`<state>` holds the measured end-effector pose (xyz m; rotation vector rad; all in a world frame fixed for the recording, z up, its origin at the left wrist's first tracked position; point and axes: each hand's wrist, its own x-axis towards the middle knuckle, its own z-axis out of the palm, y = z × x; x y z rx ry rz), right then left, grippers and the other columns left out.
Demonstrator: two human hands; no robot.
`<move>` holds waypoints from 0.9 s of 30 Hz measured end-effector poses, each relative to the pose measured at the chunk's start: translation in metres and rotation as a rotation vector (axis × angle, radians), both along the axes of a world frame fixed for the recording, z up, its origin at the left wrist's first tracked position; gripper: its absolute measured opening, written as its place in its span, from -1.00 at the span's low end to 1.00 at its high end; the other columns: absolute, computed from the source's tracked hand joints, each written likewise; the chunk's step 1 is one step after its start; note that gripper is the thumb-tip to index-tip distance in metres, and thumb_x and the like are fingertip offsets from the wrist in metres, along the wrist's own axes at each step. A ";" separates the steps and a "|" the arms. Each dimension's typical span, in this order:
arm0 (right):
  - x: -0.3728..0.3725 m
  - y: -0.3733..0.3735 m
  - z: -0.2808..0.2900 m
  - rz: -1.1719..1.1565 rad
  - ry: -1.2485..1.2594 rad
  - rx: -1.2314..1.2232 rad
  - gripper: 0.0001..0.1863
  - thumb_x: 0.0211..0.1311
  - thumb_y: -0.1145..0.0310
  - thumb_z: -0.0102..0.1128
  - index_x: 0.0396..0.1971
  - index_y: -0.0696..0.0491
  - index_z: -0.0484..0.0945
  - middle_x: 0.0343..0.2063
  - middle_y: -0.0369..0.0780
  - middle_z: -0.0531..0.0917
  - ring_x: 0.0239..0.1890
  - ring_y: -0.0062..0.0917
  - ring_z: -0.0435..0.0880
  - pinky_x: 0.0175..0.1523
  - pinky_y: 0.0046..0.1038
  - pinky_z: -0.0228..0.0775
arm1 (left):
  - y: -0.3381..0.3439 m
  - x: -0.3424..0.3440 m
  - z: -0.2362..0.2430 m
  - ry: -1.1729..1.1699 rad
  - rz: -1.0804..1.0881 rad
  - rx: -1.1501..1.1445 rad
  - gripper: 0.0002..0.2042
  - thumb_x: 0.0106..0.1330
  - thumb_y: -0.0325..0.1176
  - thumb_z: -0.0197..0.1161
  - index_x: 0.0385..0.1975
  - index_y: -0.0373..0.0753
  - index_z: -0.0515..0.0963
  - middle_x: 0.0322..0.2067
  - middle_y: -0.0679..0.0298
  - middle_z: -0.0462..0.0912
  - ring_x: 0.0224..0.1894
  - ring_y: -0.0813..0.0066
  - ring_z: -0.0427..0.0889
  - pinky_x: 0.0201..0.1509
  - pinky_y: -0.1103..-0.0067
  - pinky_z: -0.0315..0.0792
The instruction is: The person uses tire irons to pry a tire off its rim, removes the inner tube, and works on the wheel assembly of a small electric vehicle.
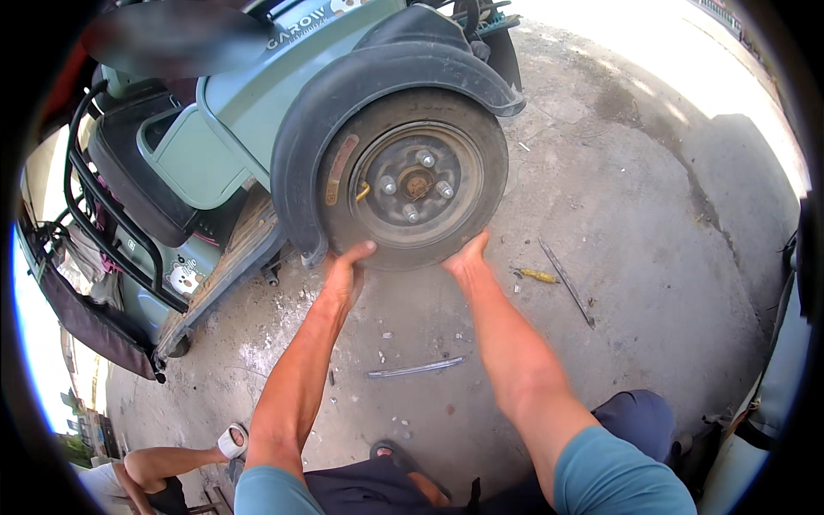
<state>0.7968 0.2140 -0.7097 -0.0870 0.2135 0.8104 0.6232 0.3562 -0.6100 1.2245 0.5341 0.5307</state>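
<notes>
A black tyre [412,249] on a grey rim [382,159] sits beneath the curved black mudguard [318,94] of a pale green vehicle [227,137]. Several silver nuts or studs surround its rusty centre, and a brass-coloured valve [363,190] shows at the rim's left. My left hand [345,262] holds the tyre at its lower left, thumb on the sidewall. My right hand [465,253] grips its lower right, fingertips mostly hidden behind it. On the concrete lie a yellow-handled tool [538,275] and a metal bar [566,283] to the right, and another bar [416,366] between my forearms.
The vehicle's seat, black rail [94,206] and wooden-topped step [215,275] fill the left. Another person's bent leg [167,468] shows at the lower left. A light-coloured object [768,403] stands at the far right edge. Small debris is scattered on the grey concrete [652,206].
</notes>
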 end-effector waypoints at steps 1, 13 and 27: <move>-0.002 -0.006 0.005 -0.018 0.020 -0.016 -0.26 0.47 -0.23 -0.41 0.44 -0.08 0.27 0.44 -0.21 0.31 0.45 -0.19 0.28 0.52 -0.01 0.07 | 0.003 0.005 -0.003 -0.004 0.020 -0.015 -0.28 0.03 -0.49 0.46 0.27 -0.30 0.31 0.19 0.21 0.50 0.30 0.28 0.41 0.51 0.35 0.15; -0.001 -0.020 0.043 -0.319 0.056 -0.453 -0.17 0.50 -0.29 -0.38 0.45 0.09 0.23 0.45 -0.13 0.31 0.44 -0.20 0.29 0.50 -0.13 0.13 | -0.029 0.006 0.013 0.011 -0.006 0.140 -0.16 0.09 -0.48 0.47 0.40 -0.37 0.16 0.31 0.13 0.39 0.39 0.25 0.33 0.56 0.36 0.06; 0.033 -0.001 0.053 -0.559 0.032 -0.900 -0.04 0.43 -0.36 -0.22 0.13 0.41 0.50 0.10 0.07 0.61 0.13 -0.17 0.58 0.23 -0.22 0.33 | -0.022 0.007 -0.038 0.060 -0.083 0.155 -0.13 0.06 -0.42 0.56 0.39 -0.38 0.20 0.25 0.13 0.42 0.35 0.27 0.35 0.49 0.42 0.13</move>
